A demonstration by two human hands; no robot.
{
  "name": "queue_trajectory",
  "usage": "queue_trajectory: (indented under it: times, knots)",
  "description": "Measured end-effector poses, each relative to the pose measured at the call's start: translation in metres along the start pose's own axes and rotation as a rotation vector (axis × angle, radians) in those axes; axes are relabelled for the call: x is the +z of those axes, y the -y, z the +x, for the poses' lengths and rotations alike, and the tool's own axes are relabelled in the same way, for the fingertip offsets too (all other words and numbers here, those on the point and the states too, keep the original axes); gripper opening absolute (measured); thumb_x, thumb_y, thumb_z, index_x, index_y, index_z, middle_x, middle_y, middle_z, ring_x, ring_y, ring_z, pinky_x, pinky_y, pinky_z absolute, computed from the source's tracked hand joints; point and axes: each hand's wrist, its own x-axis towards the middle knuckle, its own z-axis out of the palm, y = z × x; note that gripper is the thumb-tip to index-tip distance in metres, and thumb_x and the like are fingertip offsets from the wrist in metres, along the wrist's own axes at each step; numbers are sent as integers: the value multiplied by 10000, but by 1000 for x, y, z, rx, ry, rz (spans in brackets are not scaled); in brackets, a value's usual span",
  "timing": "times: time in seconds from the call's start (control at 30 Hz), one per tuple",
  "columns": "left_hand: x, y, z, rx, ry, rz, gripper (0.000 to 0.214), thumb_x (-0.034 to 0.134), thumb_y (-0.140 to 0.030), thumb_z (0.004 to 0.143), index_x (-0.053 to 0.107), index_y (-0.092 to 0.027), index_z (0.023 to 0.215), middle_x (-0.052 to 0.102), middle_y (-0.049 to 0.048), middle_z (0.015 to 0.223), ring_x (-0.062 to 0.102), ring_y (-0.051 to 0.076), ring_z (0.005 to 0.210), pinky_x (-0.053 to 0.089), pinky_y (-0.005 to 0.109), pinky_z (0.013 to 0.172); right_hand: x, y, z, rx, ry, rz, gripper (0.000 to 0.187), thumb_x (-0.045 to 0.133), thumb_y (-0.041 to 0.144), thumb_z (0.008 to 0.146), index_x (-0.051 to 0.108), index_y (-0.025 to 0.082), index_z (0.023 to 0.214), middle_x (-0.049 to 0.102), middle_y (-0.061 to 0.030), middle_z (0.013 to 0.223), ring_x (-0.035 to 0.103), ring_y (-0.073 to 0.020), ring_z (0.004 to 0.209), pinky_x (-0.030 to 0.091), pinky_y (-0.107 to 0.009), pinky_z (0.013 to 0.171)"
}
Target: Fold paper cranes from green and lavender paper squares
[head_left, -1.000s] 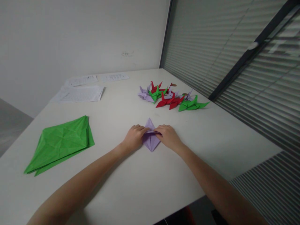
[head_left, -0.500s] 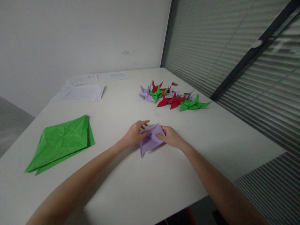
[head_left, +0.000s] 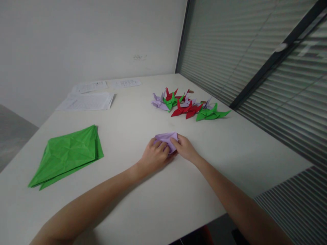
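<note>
A folded lilac paper piece (head_left: 167,137) lies on the white table (head_left: 143,197) in front of me. My left hand (head_left: 154,157) rests on its near side, fingers curled and pressing down on it. From the right, my right hand (head_left: 185,149) pinches the paper's edge with thumb and fingers. Most of the paper is hidden under both hands; only its far part shows.
A stack of creased green paper sheets (head_left: 67,154) lies at the left. Several folded paper cranes (head_left: 187,104) in red, green and lilac sit at the far right. Printed white sheets (head_left: 88,101) lie at the back. Slatted blinds (head_left: 255,68) border the table's right side.
The lilac piece was lifted and turned between both hands, then laid flat again. My left hand has moved over it and now presses it down.
</note>
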Motion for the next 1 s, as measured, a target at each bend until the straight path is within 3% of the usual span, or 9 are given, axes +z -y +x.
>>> queue_trajectory:
  times: [0.07,0.17,0.37,0.5,0.77,1.0]
  knots:
    - [3,0,-1,-39,-11,-8,355,481,-448,946,643,-144,858,679,83,838,624,233,841,406,411,852,1,1,-1,0,25,9,359,463,482,869,562,178,705,572,-4,575,549,-151,544,427,-243,487]
    - [4,0,-1,-69,20,-6,292,518,-402,929,639,-151,841,678,78,832,626,238,838,408,419,844,1,0,-1,76,59,72,434,444,537,865,521,187,621,551,-11,532,573,-163,500,431,-248,439]
    - [1,0,-1,-65,186,26,119,583,-257,865,625,-153,824,673,77,834,621,232,758,420,391,717,-14,-9,5,137,1,163,333,658,512,713,627,181,737,616,-12,580,590,-159,478,475,-255,435]
    - [-1,1,0,-46,228,15,115,569,-245,872,629,-152,842,672,81,847,624,241,789,437,388,703,-24,-13,9,109,-51,116,368,717,534,638,620,183,688,606,-14,582,567,-148,495,444,-254,452]
    - [0,0,0,15,205,-29,206,552,-272,901,652,-115,989,642,149,1139,613,278,1024,500,407,799,-16,-5,6,-8,-62,-16,250,698,412,663,574,195,644,596,11,595,520,-131,555,411,-248,528]
    - [-3,-1,1,-45,288,-48,212,533,-305,917,622,-137,1011,635,157,1126,654,239,902,526,367,741,-17,-1,3,22,-105,-87,230,684,384,684,553,202,629,579,20,578,503,-128,541,395,-254,538]
